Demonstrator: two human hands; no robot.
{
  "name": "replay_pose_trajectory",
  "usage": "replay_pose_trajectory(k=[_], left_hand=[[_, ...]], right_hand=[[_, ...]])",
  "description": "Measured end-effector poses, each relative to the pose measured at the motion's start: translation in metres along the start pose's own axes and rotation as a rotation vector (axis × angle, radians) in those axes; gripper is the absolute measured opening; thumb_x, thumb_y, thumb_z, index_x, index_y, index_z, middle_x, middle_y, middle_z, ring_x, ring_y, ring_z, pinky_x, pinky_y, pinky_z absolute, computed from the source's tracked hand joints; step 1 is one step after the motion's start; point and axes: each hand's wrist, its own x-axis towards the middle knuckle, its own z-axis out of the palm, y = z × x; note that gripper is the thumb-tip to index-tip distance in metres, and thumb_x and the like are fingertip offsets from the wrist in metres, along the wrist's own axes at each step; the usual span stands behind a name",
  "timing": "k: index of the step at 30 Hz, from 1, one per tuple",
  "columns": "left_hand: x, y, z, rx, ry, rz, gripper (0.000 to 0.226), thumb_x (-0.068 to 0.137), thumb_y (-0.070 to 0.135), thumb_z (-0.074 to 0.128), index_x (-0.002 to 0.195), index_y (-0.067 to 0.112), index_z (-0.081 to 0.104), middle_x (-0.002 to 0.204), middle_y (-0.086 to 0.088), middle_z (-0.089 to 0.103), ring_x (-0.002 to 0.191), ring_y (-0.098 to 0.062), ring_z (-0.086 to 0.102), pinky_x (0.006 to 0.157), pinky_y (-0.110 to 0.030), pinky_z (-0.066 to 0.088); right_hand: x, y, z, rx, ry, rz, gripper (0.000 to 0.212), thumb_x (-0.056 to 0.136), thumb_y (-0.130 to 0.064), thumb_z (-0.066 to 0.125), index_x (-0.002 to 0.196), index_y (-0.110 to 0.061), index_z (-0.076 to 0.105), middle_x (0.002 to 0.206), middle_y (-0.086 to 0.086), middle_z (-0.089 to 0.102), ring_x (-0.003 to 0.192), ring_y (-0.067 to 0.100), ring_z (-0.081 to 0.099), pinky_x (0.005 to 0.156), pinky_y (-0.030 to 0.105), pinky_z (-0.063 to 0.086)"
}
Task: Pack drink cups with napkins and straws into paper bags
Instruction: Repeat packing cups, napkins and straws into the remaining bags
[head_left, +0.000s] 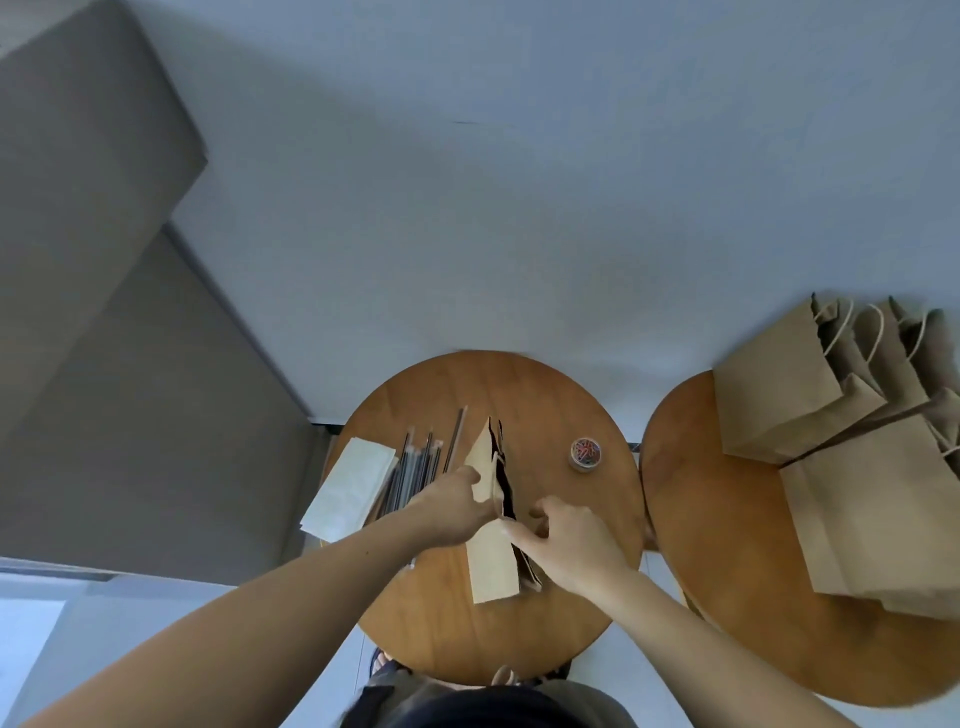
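A person stands at a small round wooden table (550, 395) and works on a brown paper bag (491, 551) that stands upright near its middle, its mouth almost shut and showing only a dark narrow slit. The left hand (452, 506) grips the left wall of the bag at the rim, the fingers curled over the paper edge. The right hand (566, 535) meets the bag from the right side, thumb and fingers pinching the near part of the rim, so both hands hold the bag's top edge. To the left of the bag lies a row of dark straws (421, 470) in clear wrappers, pointing away from the person, and further left a stack of white napkins (348, 488) sits at the table's edge, partly overhanging it. To the right and a little farther off stands a small clear tub of coloured paper clips (586, 453), well apart from the bag. A second round table (727, 597) stands close on the right, carrying a group of brown paper bags with cord handles (841, 441), some upright at the far side and some lying flat nearer.
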Motion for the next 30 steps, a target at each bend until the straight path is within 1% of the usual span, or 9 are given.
replay_pose_trajectory(k=[3,7,10,13,17,21,23,25,30], left_hand=[[0.001,0.0,0.003,-0.073,-0.011,-0.028,0.068,0.09,0.05,0.054,0.146,0.018,0.035,0.147,-0.007,0.047,0.122,-0.025,0.055,0.084,-0.029,0.044],[-0.003,-0.006,0.006,-0.116,-0.05,-0.042,0.068,0.086,0.029,0.058,0.148,0.022,0.032,0.148,-0.005,0.046,0.119,-0.022,0.055,0.08,-0.025,0.048],[-0.008,-0.004,0.007,-0.13,-0.111,-0.032,0.089,0.073,0.042,0.064,0.151,0.021,0.027,0.149,-0.005,0.044,0.118,-0.022,0.055,0.08,-0.025,0.048],[-0.011,0.009,0.007,-0.165,-0.101,-0.031,0.103,0.064,0.06,0.065,0.15,0.019,0.028,0.143,-0.006,0.05,0.12,-0.025,0.055,0.091,-0.036,0.051],[-0.011,0.02,0.008,-0.033,0.028,-0.112,0.083,0.076,0.065,0.06,0.142,0.02,0.036,0.123,-0.004,0.061,0.103,-0.024,0.063,0.087,-0.043,0.057],[-0.009,0.025,0.009,0.001,0.103,-0.21,0.045,0.09,0.05,0.052,0.119,0.017,0.053,0.101,-0.001,0.064,0.087,-0.021,0.065,0.081,-0.039,0.059],[-0.007,0.022,0.009,-0.006,0.152,-0.237,0.03,0.094,0.043,0.05,0.108,0.018,0.059,0.093,-0.002,0.066,0.081,-0.02,0.068,0.079,-0.037,0.061],[-0.006,0.015,0.007,0.004,0.193,-0.279,0.023,0.097,0.038,0.049,0.097,0.019,0.062,0.084,-0.001,0.066,0.072,-0.016,0.068,0.073,-0.032,0.062],[-0.005,-0.017,-0.004,0.106,0.261,-0.355,0.022,0.1,0.029,0.051,0.082,0.021,0.058,0.076,0.001,0.063,0.065,-0.014,0.067,0.066,-0.026,0.06]], right_hand=[[0.005,-0.001,-0.004,0.021,-0.001,-0.021,0.073,0.079,-0.08,0.044,0.124,-0.024,0.058,0.091,-0.008,0.07,0.085,0.011,0.067,0.073,0.029,0.056],[0.01,-0.004,-0.004,0.128,0.016,-0.035,0.038,0.094,-0.054,0.051,0.109,-0.02,0.061,0.076,-0.007,0.065,0.071,0.011,0.063,0.062,0.028,0.051],[0.01,-0.005,-0.001,0.193,0.006,-0.035,0.022,0.099,-0.043,0.048,0.092,-0.025,0.058,0.065,-0.007,0.058,0.058,0.008,0.057,0.05,0.021,0.039],[0.011,-0.003,0.003,0.122,-0.003,-0.025,0.016,0.099,-0.035,0.047,0.093,-0.024,0.058,0.067,-0.008,0.058,0.059,0.009,0.058,0.046,0.016,0.034],[0.015,-0.002,0.001,-0.021,0.044,0.03,0.011,0.092,-0.031,0.053,0.095,-0.02,0.054,0.073,-0.005,0.059,0.06,0.01,0.054,0.045,0.02,0.031],[0.023,-0.008,-0.005,-0.124,0.152,0.121,0.017,0.092,-0.041,0.055,0.092,-0.023,0.053,0.07,-0.01,0.054,0.054,0.004,0.046,0.043,0.019,0.026],[0.025,-0.007,-0.009,-0.162,0.152,0.14,0.017,0.094,-0.039,0.055,0.095,-0.023,0.053,0.071,-0.009,0.055,0.055,0.005,0.049,0.044,0.018,0.03],[0.025,-0.003,-0.012,-0.189,0.142,0.15,0.016,0.094,-0.038,0.056,0.098,-0.022,0.054,0.077,-0.007,0.06,0.06,0.009,0.055,0.046,0.018,0.035],[0.017,0.02,-0.026,-0.257,0.169,0.23,0.015,0.093,-0.035,0.059,0.092,-0.026,0.048,0.076,-0.01,0.057,0.06,0.009,0.053,0.044,0.019,0.028]])
